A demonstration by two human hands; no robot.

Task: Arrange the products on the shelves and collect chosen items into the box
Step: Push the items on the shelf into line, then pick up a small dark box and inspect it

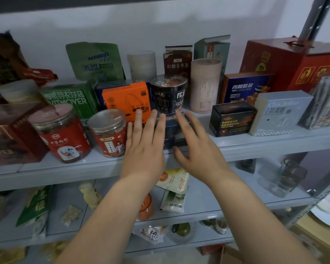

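Both hands open and holding nothing: left hand (pixel 145 143) and right hand (pixel 197 149), fingers straight and slightly spread, raised to either side of a dark blue box (pixel 174 134) at the front of the grey upper shelf (pixel 265 144); contact with the box not discernible through blur. On the same shelf, from left: red-lidded jar (pixel 59 134); green VITMOVER box (pixel 69 100) behind it; smaller clear-lidded jar (pixel 109 136) just beside the left hand; orange box (pixel 128 100) behind the left fingertips; black printed cup (pixel 169 96) on or just behind the dark blue box; beige cardboard tube (pixel 205 84); black box (pixel 232 119); pale grey box (pixel 278 111).
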